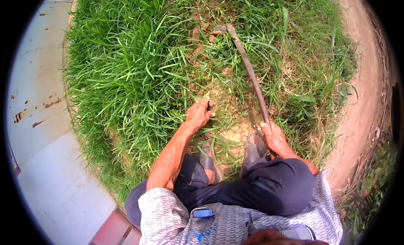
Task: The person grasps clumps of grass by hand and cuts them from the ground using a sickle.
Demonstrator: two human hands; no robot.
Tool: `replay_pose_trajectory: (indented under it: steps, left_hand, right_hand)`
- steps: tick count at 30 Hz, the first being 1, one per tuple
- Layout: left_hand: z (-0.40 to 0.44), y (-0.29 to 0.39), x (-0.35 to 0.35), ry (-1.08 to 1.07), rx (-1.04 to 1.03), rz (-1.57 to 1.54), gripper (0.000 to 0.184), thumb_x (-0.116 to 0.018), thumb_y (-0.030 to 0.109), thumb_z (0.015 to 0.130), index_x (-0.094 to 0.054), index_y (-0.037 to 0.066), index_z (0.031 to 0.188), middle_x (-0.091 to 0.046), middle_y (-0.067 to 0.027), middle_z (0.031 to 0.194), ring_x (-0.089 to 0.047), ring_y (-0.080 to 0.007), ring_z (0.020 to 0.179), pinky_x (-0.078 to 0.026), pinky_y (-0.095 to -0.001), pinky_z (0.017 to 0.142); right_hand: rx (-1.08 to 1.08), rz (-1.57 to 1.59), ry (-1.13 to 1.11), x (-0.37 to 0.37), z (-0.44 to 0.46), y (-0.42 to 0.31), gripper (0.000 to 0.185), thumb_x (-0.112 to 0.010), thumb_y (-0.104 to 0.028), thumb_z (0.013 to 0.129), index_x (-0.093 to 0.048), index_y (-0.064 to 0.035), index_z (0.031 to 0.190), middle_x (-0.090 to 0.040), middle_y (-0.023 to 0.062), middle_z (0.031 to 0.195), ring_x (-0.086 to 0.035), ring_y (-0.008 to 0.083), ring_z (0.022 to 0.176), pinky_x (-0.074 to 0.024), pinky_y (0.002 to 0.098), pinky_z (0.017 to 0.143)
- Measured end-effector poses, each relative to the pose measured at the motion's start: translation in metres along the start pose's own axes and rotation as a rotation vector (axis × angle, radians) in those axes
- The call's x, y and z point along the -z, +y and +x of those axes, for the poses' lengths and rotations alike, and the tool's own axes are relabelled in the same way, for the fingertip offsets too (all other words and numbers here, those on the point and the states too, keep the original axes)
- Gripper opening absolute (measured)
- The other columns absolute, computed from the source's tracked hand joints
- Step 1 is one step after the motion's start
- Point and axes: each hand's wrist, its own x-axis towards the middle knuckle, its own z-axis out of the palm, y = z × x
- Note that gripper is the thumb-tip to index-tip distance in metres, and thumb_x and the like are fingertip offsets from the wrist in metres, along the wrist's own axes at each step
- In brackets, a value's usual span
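Observation:
My right hand (273, 137) is wrapped round the lower end of a hoe's wooden handle (252, 78). The handle slants away from me up to the hoe's head (221, 29), which rests on the soil among the grass. My left hand (199, 113) is low over the ground beside the thick green grass (130, 76), its fingers curled together. Whether it pinches a blade or stem is hidden by the fingers. Loose blades of grass (221, 142) lie below that hand, between my feet.
A strip of bare, crumbly soil (231, 127) runs forward from between my shoes (254, 148). Sparser grass and weeds (307, 85) grow on the right, bordered by a dirt path (357, 97). Along the left lies a pale, rust-stained surface (46, 131).

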Motion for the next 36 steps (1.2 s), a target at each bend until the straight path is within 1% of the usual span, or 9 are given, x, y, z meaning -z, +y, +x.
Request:
replay_pose_trajectory:
  steps: [7, 11, 16, 20, 25, 26, 27, 29, 36]
  left_hand:
    - [0.032, 0.077, 0.042, -0.316, 0.061, 0.414, 0.028, -0.066, 0.018, 0.087, -0.053, 0.005, 0.107, -0.064, -0.011, 0.085, -0.063, -0.0253, 0.085, -0.049, -0.0399, 0.073]
    - [0.101, 0.118, 0.069, 0.123, -0.13, -0.04, 0.029, -0.062, 0.015, 0.089, -0.055, 0.004, 0.114, -0.063, -0.0186, 0.101, -0.061, -0.0378, 0.092, -0.05, -0.0406, 0.083]
    - [0.2, 0.082, 0.125, 0.499, -0.221, 0.44, 0.034, -0.054, 0.014, 0.094, -0.051, 0.004, 0.125, -0.052, -0.0226, 0.127, -0.056, -0.0401, 0.112, -0.049, -0.0456, 0.092]
    - [0.22, 0.063, 0.142, 0.411, -0.039, 0.56, 0.039, -0.058, 0.019, 0.09, -0.052, -0.001, 0.123, -0.055, -0.0278, 0.12, -0.057, -0.0447, 0.104, -0.049, -0.05, 0.087]
    - [0.245, 0.022, 0.154, 0.523, -0.151, 0.497, 0.022, -0.06, 0.022, 0.089, -0.062, 0.001, 0.093, -0.062, -0.0157, 0.072, -0.063, -0.0327, 0.069, -0.049, -0.042, 0.064]
    - [0.247, 0.016, 0.162, 0.45, -0.067, 0.381, 0.022, -0.061, 0.023, 0.091, -0.064, 0.002, 0.098, -0.064, -0.0079, 0.074, -0.062, -0.0184, 0.066, -0.048, -0.0327, 0.056]
    - [0.237, 0.025, 0.164, 0.334, 0.086, -0.492, 0.017, -0.065, 0.02, 0.092, -0.065, 0.005, 0.101, -0.063, -0.001, 0.076, -0.059, -0.0091, 0.065, -0.047, -0.0231, 0.052]
    - [0.225, 0.024, 0.176, 0.146, 0.049, -1.14, 0.014, -0.068, 0.015, 0.091, -0.065, 0.006, 0.102, -0.062, 0.0005, 0.077, -0.06, -0.0104, 0.063, -0.048, -0.0204, 0.052]
    - [0.224, 0.014, 0.165, 0.22, 0.074, -1.074, 0.014, -0.065, 0.014, 0.093, -0.064, 0.006, 0.105, -0.06, -0.0001, 0.082, -0.059, -0.0122, 0.067, -0.049, -0.0234, 0.056]
  right_hand:
    - [-0.077, 0.326, 0.107, 0.021, -0.018, 0.034, 0.041, -0.057, -0.046, 0.094, -0.05, -0.006, 0.091, -0.049, 0.0014, 0.064, -0.045, 0.0117, 0.051, -0.0391, 0.0305, 0.046]
    - [-0.159, 0.667, 0.135, 0.02, -0.002, 0.002, 0.034, -0.056, -0.042, 0.096, -0.043, -0.0107, 0.095, -0.041, -0.002, 0.058, -0.038, 0.0092, 0.038, -0.0337, 0.0264, 0.033]
    - [-0.178, 0.705, 0.139, 0.015, -0.004, 0.002, 0.032, -0.055, -0.041, 0.096, -0.043, -0.0116, 0.094, -0.039, -0.0028, 0.058, -0.037, 0.0084, 0.038, -0.0327, 0.0257, 0.032]
    - [-0.195, 0.737, 0.113, 0.008, -0.009, 0.005, 0.03, -0.052, -0.038, 0.097, -0.044, -0.01, 0.094, -0.041, -0.0025, 0.059, -0.038, 0.0077, 0.038, -0.0337, 0.0251, 0.033]
    - [-0.238, 0.768, 0.09, 0.01, -0.011, 0.002, 0.028, -0.052, -0.037, 0.098, -0.044, -0.0105, 0.092, -0.042, -0.0035, 0.059, -0.038, 0.0065, 0.038, -0.0339, 0.0237, 0.033]
    - [-0.245, 0.755, 0.097, 0.011, -0.01, 0.004, 0.03, -0.052, -0.038, 0.098, -0.043, -0.0104, 0.092, -0.042, -0.0035, 0.059, -0.039, 0.0065, 0.038, -0.034, 0.0236, 0.033]
    - [-0.252, 0.76, 0.098, 0.011, -0.011, 0.005, 0.03, -0.052, -0.038, 0.098, -0.043, -0.0104, 0.092, -0.042, -0.0035, 0.059, -0.039, 0.0065, 0.038, -0.034, 0.0236, 0.033]
    - [-0.252, 0.711, 0.109, 0.012, -0.011, 0.004, 0.032, -0.052, -0.04, 0.098, -0.044, -0.0101, 0.093, -0.042, -0.0033, 0.059, -0.039, 0.0065, 0.038, -0.0345, 0.0237, 0.033]
    - [-0.267, 0.656, 0.088, 0.011, -0.008, 0.004, 0.033, -0.052, -0.042, 0.097, -0.044, -0.0096, 0.094, -0.041, -0.0031, 0.059, -0.039, 0.0074, 0.039, -0.0345, 0.0244, 0.034]
